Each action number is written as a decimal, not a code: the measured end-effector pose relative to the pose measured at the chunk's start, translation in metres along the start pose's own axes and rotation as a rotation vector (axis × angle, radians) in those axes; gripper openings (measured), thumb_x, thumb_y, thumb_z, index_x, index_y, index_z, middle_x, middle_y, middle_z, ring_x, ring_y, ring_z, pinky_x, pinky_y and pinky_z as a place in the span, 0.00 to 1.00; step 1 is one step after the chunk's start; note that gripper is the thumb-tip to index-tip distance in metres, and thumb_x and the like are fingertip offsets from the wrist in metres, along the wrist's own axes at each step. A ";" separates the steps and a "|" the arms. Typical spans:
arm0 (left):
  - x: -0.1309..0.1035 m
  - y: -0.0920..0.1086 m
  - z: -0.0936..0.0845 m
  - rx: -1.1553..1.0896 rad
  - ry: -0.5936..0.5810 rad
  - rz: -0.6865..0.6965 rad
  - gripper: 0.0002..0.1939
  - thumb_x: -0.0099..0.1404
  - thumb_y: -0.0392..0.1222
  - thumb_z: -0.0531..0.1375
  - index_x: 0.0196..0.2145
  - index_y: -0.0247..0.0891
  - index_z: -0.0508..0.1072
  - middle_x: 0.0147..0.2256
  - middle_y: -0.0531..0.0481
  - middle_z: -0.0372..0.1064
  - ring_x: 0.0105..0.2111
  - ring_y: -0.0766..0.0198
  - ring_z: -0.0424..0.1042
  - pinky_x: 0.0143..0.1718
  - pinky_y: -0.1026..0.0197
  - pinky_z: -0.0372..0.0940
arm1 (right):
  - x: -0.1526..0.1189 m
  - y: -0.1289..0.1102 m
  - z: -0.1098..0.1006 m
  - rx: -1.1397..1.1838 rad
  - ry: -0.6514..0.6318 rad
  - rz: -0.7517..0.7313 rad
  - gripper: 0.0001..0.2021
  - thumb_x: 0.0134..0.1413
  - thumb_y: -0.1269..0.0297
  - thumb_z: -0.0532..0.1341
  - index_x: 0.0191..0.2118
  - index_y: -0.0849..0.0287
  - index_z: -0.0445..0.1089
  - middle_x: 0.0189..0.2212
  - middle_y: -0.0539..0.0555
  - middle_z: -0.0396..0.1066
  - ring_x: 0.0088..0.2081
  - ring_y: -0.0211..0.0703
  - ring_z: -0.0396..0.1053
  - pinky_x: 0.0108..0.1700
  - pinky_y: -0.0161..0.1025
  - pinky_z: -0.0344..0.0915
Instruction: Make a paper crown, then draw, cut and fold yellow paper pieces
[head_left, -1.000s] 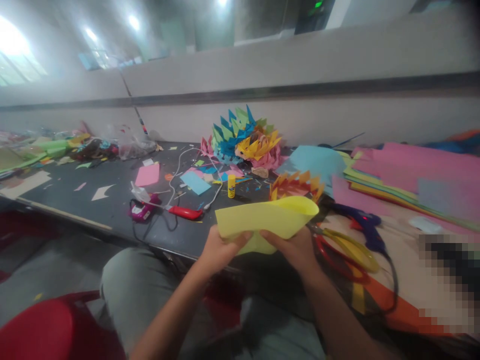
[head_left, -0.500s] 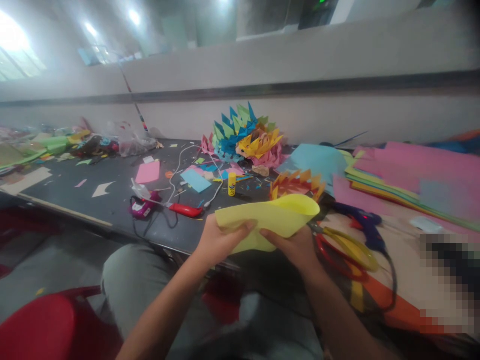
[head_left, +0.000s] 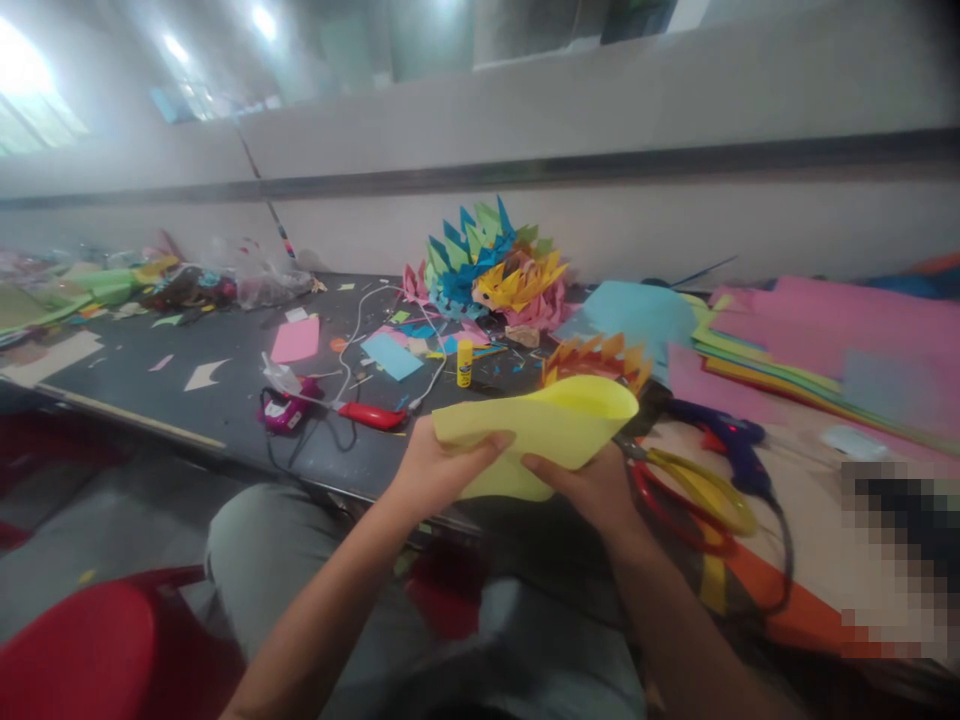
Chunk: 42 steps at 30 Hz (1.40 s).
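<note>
Yellow sheet [head_left: 517, 435]: it is bending between the two hands, above the front edge of the table; the end at 2 o'clock is curling into an open loop.
Table [head_left: 240, 350]: its front edge is running below the sheet, from 10 o'clock towards 5 o'clock.
Paper stack [head_left: 832, 330]: it is lying at 2 o'clock, well apart from the loop.
Spiky paper piece [head_left: 480, 265]: it is standing at 12 o'clock, near the wall.
Orange paper ring [head_left: 596, 360]: it is sitting at 1 o'clock, just behind the loop, so I am judging this side tight.
Left hand [head_left: 442, 470]: it is gripping the sheet at 8 o'clock, thumb over the paper.
Right hand [head_left: 592, 480]: it is gripping at 4 o'clock; its thumb is pressing near the middle.
Good handling: light, even thumbs are probably serving best, since hard pressing is risking a crease; level edges are helping the loop stay round.
Scissors [head_left: 701, 490]: they are lying at 4 o'clock, close beside the right hand; I cannot tell about contact.
Glue gun [head_left: 731, 440]: it is resting at 3 o'clock, near the scissors.
Glue stick [head_left: 465, 363]: it is standing upright at 11 o'clock, limiting forward movement there.
</note>
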<state>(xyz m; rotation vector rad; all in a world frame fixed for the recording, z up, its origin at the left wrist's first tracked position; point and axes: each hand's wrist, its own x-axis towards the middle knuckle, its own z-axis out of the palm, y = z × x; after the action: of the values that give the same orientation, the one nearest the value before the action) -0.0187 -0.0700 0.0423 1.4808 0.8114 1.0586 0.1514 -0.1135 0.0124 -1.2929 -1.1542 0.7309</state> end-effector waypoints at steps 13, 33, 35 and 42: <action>0.002 0.001 0.002 -0.038 -0.026 -0.020 0.12 0.53 0.44 0.65 0.35 0.34 0.78 0.34 0.47 0.77 0.33 0.60 0.75 0.33 0.65 0.69 | 0.001 -0.001 -0.002 -0.024 -0.008 -0.014 0.19 0.32 0.57 0.71 0.34 0.61 0.73 0.32 0.57 0.77 0.30 0.50 0.75 0.32 0.43 0.74; -0.013 0.000 -0.010 -0.039 0.090 -0.040 0.12 0.57 0.46 0.64 0.35 0.35 0.77 0.35 0.48 0.76 0.35 0.63 0.73 0.36 0.66 0.68 | -0.030 0.001 -0.024 0.274 -0.085 0.380 0.15 0.37 0.55 0.70 0.29 0.61 0.76 0.27 0.55 0.77 0.27 0.42 0.72 0.31 0.37 0.67; -0.017 -0.002 -0.009 -0.054 0.147 -0.048 0.12 0.56 0.46 0.64 0.34 0.34 0.77 0.34 0.48 0.76 0.34 0.62 0.73 0.35 0.66 0.68 | -0.035 0.004 -0.027 0.267 -0.104 0.351 0.15 0.42 0.53 0.67 0.32 0.60 0.76 0.29 0.55 0.77 0.31 0.43 0.72 0.33 0.36 0.67; -0.046 -0.018 -0.014 -0.140 0.275 -0.167 0.17 0.52 0.48 0.66 0.35 0.32 0.76 0.34 0.45 0.76 0.33 0.58 0.75 0.34 0.62 0.70 | -0.054 -0.022 -0.024 -0.063 -0.199 0.155 0.16 0.55 0.54 0.57 0.30 0.61 0.75 0.25 0.52 0.73 0.29 0.41 0.70 0.31 0.33 0.65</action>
<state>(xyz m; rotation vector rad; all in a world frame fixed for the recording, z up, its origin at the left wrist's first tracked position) -0.0476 -0.1036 0.0160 1.1436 1.0139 1.1818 0.1533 -0.1756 0.0237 -1.3977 -1.2535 0.9615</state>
